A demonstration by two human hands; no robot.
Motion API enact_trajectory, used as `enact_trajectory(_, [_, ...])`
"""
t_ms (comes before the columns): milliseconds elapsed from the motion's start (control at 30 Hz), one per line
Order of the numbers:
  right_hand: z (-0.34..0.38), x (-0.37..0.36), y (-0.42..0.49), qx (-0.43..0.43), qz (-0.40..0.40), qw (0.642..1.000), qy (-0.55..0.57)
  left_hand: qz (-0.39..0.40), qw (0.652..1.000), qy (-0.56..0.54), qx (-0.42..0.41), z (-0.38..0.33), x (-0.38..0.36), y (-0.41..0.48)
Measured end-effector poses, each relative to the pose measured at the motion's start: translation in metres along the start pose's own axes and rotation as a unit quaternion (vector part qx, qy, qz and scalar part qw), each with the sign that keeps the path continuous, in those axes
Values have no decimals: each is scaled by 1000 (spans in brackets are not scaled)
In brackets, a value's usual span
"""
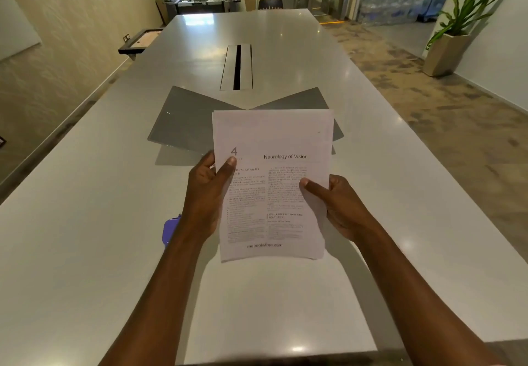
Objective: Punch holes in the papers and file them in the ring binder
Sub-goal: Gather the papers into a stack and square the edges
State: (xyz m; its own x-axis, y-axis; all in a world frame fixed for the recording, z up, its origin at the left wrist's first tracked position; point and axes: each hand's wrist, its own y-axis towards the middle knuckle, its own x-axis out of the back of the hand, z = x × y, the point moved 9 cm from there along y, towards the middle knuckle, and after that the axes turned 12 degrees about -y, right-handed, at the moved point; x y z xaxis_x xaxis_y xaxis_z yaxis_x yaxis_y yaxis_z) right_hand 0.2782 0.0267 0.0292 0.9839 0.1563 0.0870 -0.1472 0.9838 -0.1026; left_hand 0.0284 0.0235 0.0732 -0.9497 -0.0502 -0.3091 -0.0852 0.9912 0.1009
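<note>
Head view: your left hand point(204, 197) and right hand point(340, 208) hold the papers point(274, 182) above the table point(85, 222) at centre frame, each hand gripping one side edge with the thumb on top. The top sheet reads "4" and "Neurology of Vision". Just left of your left wrist, a purple punch point(169, 231) sits on the table, mostly hidden by your arm. Beyond the papers, the grey binder point(183, 120) lies open and flat, both covers spread; the papers hide its middle, so you cannot tell whether anything is filed in it. Farther up, a cable slot point(236, 67) runs along the table's middle. A potted plant point(457, 28) stands at upper right.
</note>
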Motion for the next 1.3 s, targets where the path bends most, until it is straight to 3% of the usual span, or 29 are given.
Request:
enact_trajectory(133, [25,16,1,55,-56,997,-3,10,999,-30,-20,-13,-15,8])
enact_trajectory(267, [33,17,0,76,-56,995,26,10,999,-29,-20,-11,-21,12])
enact_trajectory(533, [-5,6,-5,56,-42,997,-32,11,999,11,44,33,-15,3])
enact_trajectory(767, [-4,7,-1,67,-50,996,-23,9,999,25,41,34,-10,5])
enact_trajectory(1100, [-40,8,3,18,-31,998,-51,-11,998,27,64,58,1,-4])
enact_trajectory(1200, [-52,18,2,-8,-46,999,-10,-15,998,-9,62,54,6,-2])
enact_trajectory(1300, [-64,9,-3,-33,-40,989,136,-23,997,-52,60,53,5,0])
